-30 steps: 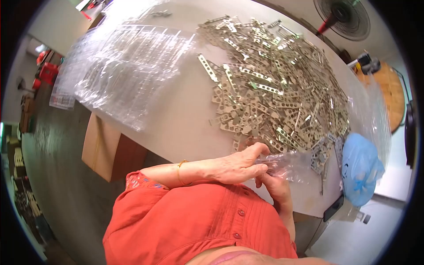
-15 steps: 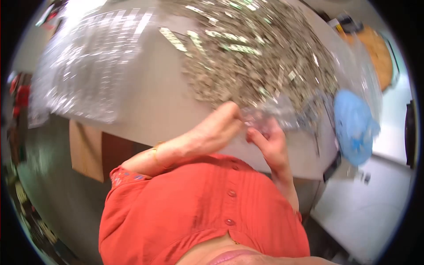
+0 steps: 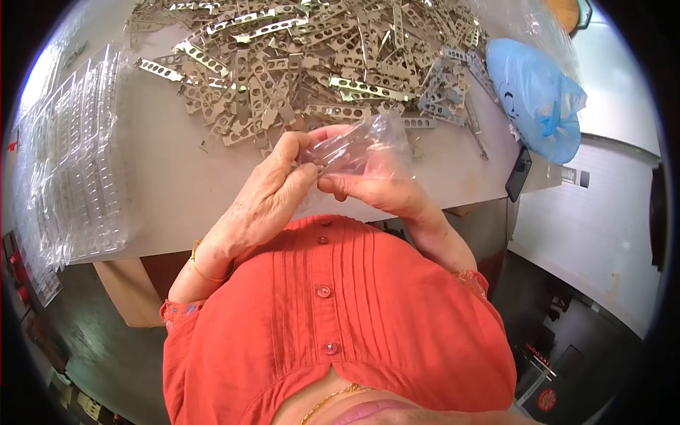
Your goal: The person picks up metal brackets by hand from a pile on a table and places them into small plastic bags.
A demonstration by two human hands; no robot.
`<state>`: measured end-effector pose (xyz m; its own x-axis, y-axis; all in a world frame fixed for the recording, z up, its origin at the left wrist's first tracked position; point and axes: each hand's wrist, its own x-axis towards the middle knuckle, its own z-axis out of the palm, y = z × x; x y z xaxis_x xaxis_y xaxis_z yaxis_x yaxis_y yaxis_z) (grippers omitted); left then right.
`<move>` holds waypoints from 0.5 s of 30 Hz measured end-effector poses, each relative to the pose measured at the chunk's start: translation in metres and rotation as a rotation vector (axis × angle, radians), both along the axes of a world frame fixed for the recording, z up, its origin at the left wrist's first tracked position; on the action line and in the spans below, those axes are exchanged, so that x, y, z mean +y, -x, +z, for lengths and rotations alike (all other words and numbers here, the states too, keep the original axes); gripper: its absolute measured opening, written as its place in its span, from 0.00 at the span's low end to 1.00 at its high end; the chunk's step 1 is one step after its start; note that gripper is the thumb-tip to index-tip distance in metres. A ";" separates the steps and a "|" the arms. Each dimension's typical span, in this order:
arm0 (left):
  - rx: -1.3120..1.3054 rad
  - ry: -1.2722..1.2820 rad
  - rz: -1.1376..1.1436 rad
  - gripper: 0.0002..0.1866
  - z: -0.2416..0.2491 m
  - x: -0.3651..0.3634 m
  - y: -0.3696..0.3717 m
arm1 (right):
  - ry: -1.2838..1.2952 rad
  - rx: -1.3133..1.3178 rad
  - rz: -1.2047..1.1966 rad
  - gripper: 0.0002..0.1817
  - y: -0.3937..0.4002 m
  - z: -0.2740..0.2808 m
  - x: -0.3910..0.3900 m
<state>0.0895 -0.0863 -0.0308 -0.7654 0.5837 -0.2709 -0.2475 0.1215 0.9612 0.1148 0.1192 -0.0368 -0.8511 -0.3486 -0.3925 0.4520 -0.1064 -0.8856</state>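
Observation:
A small clear plastic bag (image 3: 388,138) is held up between my hands, just over the near side of the table. My left hand (image 3: 265,188) pinches its left edge, thumb and fingers closed on the film. On the other side my right hand (image 3: 386,190) grips the bag too, its thumb near the left thumb and some fingers seen through the plastic. Whether anything lies inside the bag I cannot make out. Right behind the hands spreads a big heap of perforated metal brackets (image 3: 304,64), flat strips with rows of round holes.
Stacked clear plastic trays (image 3: 85,156) overhang the table's left edge. To the right rest a tied blue plastic bag (image 3: 535,99) and a dark phone (image 3: 519,173) at the table's (image 3: 166,191) edge. A cardboard box (image 3: 127,292) stands below at the left.
Both hands have shifted left in view and come closer together, with the clear bag now stretched out between them. The camera's view has turned, and the heap appears higher up.

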 end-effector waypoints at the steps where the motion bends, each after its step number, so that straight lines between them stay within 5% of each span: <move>1: -0.008 0.003 -0.008 0.12 -0.001 0.000 0.000 | 0.021 -0.013 0.025 0.29 0.001 0.000 0.002; 9: 0.017 -0.037 -0.148 0.09 -0.002 0.002 0.003 | 0.037 -0.035 0.175 0.33 0.003 -0.003 0.010; 15: 0.042 0.113 -0.068 0.10 -0.009 0.000 -0.001 | -0.015 0.194 0.145 0.35 -0.005 -0.013 0.016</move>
<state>0.0909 -0.0866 -0.0397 -0.7373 0.6022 -0.3062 -0.1947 0.2446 0.9499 0.1203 0.1355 -0.0498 -0.8524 -0.4682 -0.2329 0.2831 -0.0387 -0.9583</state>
